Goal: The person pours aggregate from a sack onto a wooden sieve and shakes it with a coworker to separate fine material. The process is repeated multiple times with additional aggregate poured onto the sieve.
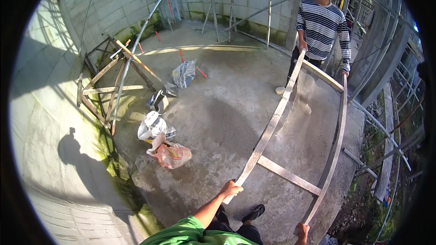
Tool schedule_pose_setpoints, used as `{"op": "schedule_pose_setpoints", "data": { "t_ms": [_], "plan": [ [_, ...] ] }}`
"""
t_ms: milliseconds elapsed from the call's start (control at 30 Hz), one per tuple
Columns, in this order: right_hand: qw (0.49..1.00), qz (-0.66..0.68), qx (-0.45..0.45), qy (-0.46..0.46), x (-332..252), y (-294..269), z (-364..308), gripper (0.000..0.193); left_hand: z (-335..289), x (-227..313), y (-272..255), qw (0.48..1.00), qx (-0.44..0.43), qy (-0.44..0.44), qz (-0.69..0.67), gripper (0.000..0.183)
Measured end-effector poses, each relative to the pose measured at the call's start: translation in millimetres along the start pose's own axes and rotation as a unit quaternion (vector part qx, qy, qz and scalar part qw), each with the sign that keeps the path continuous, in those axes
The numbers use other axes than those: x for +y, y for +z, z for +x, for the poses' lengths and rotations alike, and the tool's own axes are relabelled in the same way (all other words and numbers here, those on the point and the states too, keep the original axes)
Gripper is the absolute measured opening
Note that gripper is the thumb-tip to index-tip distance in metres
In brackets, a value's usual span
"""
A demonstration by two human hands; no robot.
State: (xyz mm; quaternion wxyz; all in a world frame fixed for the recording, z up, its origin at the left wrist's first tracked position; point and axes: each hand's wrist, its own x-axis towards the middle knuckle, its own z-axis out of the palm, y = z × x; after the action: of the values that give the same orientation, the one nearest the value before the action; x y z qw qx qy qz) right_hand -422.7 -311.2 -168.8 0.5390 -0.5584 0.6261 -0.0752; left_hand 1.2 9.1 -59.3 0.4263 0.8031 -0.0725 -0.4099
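Note:
A long wooden frame (pixel 289 175), two side rails joined by crosspieces, is held off the concrete floor between me and another person. My left hand (pixel 230 188) is closed round the near end of its left rail. At the near end of the right rail, my right hand (pixel 302 230) grips the wood, its fingers partly hidden at the lower edge. Across from me, the person in a striped shirt (pixel 321 29) has one hand on each rail at the far end. Both of my feet are on the floor beneath my left arm.
Several sacks lie on the left of the concrete floor, among them a red-and-white sack (pixel 170 152) and a grey-white sack (pixel 184 73). Behind them stands a wooden trestle (pixel 113 90) with a slanting pole. Red-topped rods rise from the floor. Scaffold poles and rubble border the right floor edge.

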Motion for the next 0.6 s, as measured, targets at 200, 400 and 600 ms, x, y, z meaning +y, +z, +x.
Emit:
{"op": "schedule_pose_setpoints", "data": {
  "t_ms": [200, 400, 600],
  "plan": [
    [0.993, -0.030, -0.096, 0.065, -53.9, 84.6, 28.4, 0.023, 18.2, -11.7, -58.3, 0.989, 0.144, -0.004, -0.024, 0.058],
    [0.982, -0.063, -0.171, 0.057, -121.3, 107.7, 64.8, 0.022, 34.1, 19.9, -77.5, 0.986, 0.159, -0.040, -0.029, 0.042],
    [0.964, -0.186, -0.176, 0.067, -143.5, 103.0, 125.5, 0.027, 75.8, -3.4, -48.0, 0.981, 0.156, -0.118, -0.020, 0.034]
  ]
}}
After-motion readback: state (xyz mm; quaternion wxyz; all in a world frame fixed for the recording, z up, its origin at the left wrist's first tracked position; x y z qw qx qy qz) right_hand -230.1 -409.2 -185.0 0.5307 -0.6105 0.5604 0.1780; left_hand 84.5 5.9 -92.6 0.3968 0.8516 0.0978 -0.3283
